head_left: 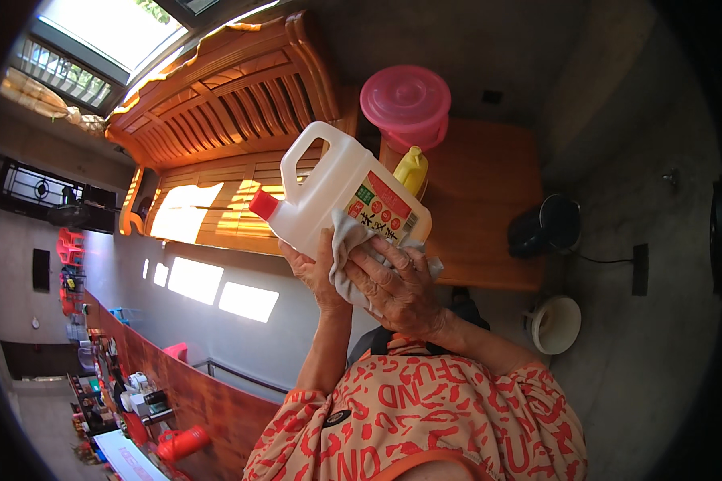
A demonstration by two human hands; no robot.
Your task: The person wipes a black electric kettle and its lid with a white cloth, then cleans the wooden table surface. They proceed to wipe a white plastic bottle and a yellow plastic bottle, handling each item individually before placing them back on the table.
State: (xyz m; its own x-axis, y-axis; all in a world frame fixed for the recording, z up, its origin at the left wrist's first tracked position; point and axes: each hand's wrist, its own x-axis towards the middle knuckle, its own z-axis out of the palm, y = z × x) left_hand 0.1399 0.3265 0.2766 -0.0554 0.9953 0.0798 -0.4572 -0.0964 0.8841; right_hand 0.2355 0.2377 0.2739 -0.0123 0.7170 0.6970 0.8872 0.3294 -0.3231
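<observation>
A large translucent white plastic jug (317, 212) with a red cap and a moulded handle lies tilted in front of me, its cap end to the left. A coloured label covers part of its side. My left hand (322, 272) supports the jug from the near side, fingers curled against it near the cap end. A pale grey cloth (346, 252) is bunched under my right hand (401, 289), which presses it against the jug's side, over the lower part of the label. The palms and some fingertips are hidden.
Beyond the jug stand a yellow bottle (411, 170) and a lidded pink bucket (407, 104) by a wooden low table (489, 204). A dark container (545, 227) and a white bucket (554, 325) are on the right. A wooden bench (233, 120) stands far left; a long reddish table (192, 353) holds a red thermos (183, 442).
</observation>
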